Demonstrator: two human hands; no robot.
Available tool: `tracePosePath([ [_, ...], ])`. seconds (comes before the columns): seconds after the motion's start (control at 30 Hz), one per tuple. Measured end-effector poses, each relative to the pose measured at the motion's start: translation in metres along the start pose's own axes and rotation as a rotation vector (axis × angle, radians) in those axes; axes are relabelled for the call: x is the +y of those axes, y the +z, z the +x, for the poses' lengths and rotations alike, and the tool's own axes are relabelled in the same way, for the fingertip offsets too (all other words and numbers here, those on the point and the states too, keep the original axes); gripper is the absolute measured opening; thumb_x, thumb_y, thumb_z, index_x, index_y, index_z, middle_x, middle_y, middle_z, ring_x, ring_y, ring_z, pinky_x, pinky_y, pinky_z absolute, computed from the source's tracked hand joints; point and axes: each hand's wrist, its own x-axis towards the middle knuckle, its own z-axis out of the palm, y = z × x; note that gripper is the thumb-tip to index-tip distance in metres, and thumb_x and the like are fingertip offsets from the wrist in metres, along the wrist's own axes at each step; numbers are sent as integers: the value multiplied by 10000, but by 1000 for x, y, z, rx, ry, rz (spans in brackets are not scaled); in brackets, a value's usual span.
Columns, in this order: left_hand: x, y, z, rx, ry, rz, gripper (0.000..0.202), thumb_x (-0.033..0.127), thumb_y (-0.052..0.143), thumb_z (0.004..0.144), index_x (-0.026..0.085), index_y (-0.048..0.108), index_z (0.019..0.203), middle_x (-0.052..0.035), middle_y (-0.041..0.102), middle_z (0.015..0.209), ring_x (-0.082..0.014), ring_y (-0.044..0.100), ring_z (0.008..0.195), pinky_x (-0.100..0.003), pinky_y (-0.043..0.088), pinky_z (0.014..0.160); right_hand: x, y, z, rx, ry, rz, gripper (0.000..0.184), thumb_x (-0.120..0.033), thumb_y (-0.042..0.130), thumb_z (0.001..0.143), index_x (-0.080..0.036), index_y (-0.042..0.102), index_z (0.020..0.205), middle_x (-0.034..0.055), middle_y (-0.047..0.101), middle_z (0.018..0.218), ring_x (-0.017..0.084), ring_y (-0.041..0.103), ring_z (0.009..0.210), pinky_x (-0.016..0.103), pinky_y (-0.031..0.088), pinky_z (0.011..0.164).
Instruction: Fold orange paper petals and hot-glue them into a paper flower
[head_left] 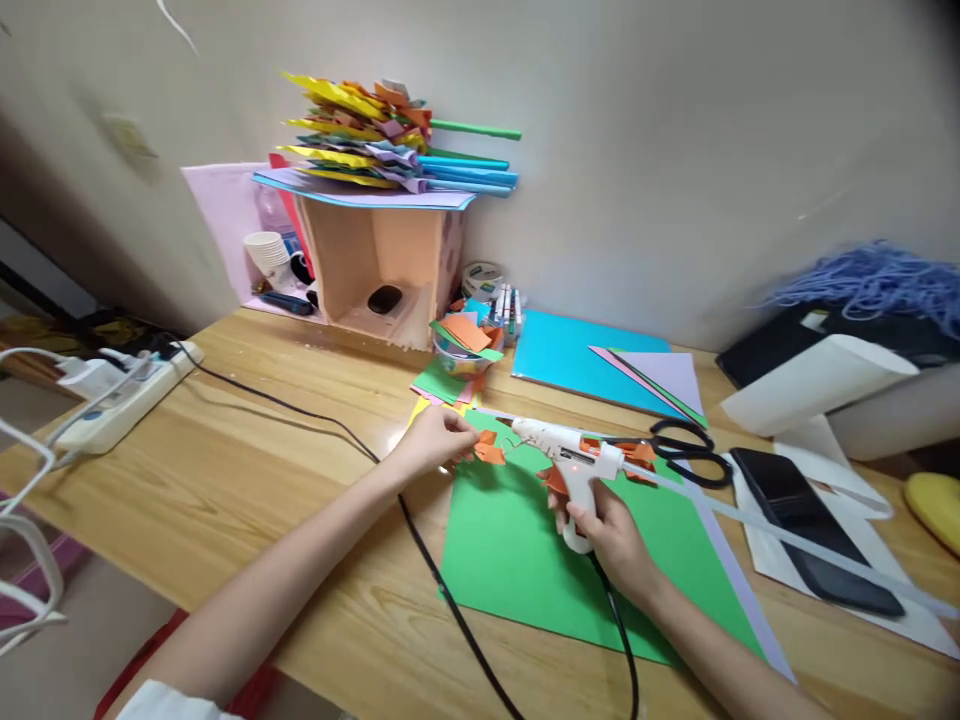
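Observation:
My right hand (600, 528) grips the handle of a white hot glue gun (571, 458), its nozzle pointing left toward a small orange paper piece (489, 450). My left hand (437, 437) pinches that orange piece at its edge, just above a green paper sheet (525, 550) on the wooden table (225, 470). More orange scraps (641, 457) lie beside the gun. The gun's black cord (450, 600) runs back toward me.
Black scissors (690, 452) and a dark phone (810, 525) lie right of the gun. Blue and pink sheets (585, 365) rest near the wall. A bowl of paper scraps (461, 350), a box topped with folded papers (375, 150), and a power strip (124, 395) at left.

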Motion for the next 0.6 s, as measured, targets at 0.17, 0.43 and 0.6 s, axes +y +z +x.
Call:
tracePosePath([
  [0.17, -10, 12, -6, 24, -11, -48, 125, 244, 613, 660, 122, 629, 683, -12, 619, 544, -95, 570, 480, -166, 428, 432, 1, -3, -3, -58, -28, -184, 243, -318, 456, 756, -130, 608, 785, 22, 563, 596, 133, 506, 501, 237, 410, 474],
  [0.43, -14, 1, -3, 20, -28, -97, 167, 283, 629, 667, 117, 625, 685, 5, 575, 502, -86, 543, 450, -170, 424, 432, 3, -6, 0, -140, -27, -183, 290, -320, 424, 778, -119, 598, 897, 46, 593, 706, 147, 528, 586, 256, 426, 548],
  [0.6, -11, -2, -2, -34, -49, -96, 194, 314, 642, 653, 122, 619, 664, 13, 562, 487, -83, 531, 439, -171, 408, 434, 7, -6, 0, -183, 7, -142, 243, -303, 435, 788, -140, 572, 905, 53, 588, 763, 152, 534, 637, 254, 431, 568],
])
